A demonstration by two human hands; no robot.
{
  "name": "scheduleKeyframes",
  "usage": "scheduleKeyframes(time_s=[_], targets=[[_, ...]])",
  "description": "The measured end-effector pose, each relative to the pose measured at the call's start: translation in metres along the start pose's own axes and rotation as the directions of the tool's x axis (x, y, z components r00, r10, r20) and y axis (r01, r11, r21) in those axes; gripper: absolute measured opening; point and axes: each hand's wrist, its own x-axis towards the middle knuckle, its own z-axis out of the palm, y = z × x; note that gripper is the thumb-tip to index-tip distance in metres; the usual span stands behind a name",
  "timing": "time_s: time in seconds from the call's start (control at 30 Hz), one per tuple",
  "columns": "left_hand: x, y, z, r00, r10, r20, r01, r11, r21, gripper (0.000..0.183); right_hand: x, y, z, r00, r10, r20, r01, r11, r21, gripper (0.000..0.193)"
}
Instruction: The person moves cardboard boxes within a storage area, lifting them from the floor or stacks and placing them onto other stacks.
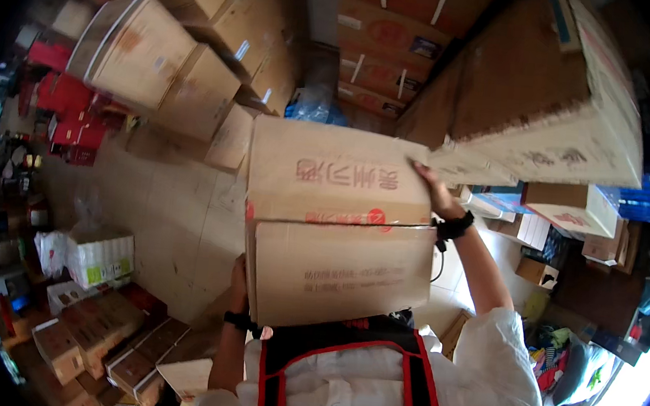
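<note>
cardboard box (339, 223), brown and sealed, with red print on its top face, sits raised in front of our chest, carried between both hands above a tiled floor (177, 213). we judge it stiff and bulky, probably with some weight in it, since it takes both arms; the plain cardboard faces look smooth enough to slide, so the corners and edges are the sure places to hold. our left hand (239, 277) is pressed against the near left edge, low down, mostly hidden behind the box. our right hand (433, 188) is spread flat over the far upper right corner, fingers closed against the cardboard. so the box lies between the two hands, held diagonally, tipped with its top face toward us. stacked cartons (534, 105) stand just beyond it on the right, more cartons (174, 74) on the left.
</note>
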Motion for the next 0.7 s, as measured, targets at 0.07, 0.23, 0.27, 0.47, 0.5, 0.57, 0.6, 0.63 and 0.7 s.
scheduleKeyframes(time_s=[0.07,0.23,0.27,0.47,0.5,0.57,0.6,0.63,0.7], targets=[[0.039,0.012,-0.019,0.978,0.206,-0.027,-0.177,0.894,0.411,0.039,0.057,0.007,-0.009,0.995,0.054,0.081,-0.059,0.996,0.072,0.062],[0.131,0.013,-0.035,0.915,0.351,-0.201,-0.243,0.874,0.420,0.039,0.143,0.026,-0.015,0.977,0.209,0.047,-0.214,0.942,0.258,0.062],[0.150,0.019,-0.027,0.893,0.399,-0.208,-0.267,0.841,0.470,0.039,0.154,0.034,-0.021,0.976,0.213,0.042,-0.216,0.933,0.288,0.061],[0.317,0.045,-0.004,0.918,0.052,-0.392,-0.009,0.994,0.110,0.033,0.225,0.092,-0.062,0.965,0.261,0.008,-0.252,0.923,0.291,0.067],[0.354,0.039,-0.005,0.964,0.023,-0.263,0.004,0.995,0.101,0.034,0.241,0.102,-0.073,0.958,0.288,0.004,-0.276,0.912,0.305,0.067],[0.408,0.039,-0.018,0.991,0.008,-0.135,0.005,0.995,0.095,0.035,0.268,0.108,-0.075,0.953,0.288,-0.095,-0.239,0.907,0.346,0.064],[0.436,0.033,-0.023,0.996,-0.009,-0.085,0.027,0.976,0.217,0.037,0.284,0.115,-0.081,0.959,0.257,-0.123,-0.203,0.919,0.338,0.062],[0.468,0.022,-0.018,0.999,-0.039,-0.023,0.044,0.943,0.331,0.040,0.301,0.124,-0.096,0.955,0.245,-0.165,-0.186,0.933,0.309,0.059],[0.528,-0.005,-0.005,0.998,-0.027,0.063,0.003,0.932,0.361,0.038,0.332,0.148,-0.122,0.950,0.206,-0.234,-0.113,0.927,0.356,0.059]])
